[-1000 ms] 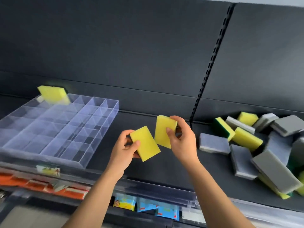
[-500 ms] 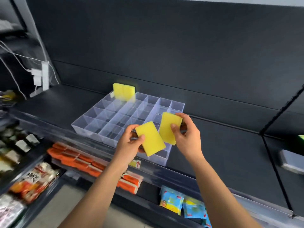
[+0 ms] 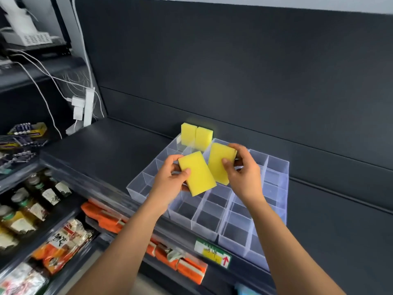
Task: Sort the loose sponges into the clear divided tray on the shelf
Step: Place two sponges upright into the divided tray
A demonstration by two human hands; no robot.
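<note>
Gripped a yellow sponge (image 3: 197,177) in the left hand (image 3: 170,179), thumb on its face, fingers curled behind. Pinched a second yellow sponge (image 3: 220,160) by its edges in the right hand (image 3: 242,173), just beside the first and partly behind it. Held both above the clear divided tray (image 3: 276,173) — two more yellow sponges (image 3: 196,136) upright, side by side, at its far left corner. Tray set on a dark shelf (image 3: 110,145) against a dark back panel (image 3: 234,71). Farther left, a white power strip (image 3: 88,107); below, orange packets (image 3: 100,218), bottles (image 3: 50,195) and a green-and-yellow price label (image 3: 212,251) on the shelf edge.
</note>
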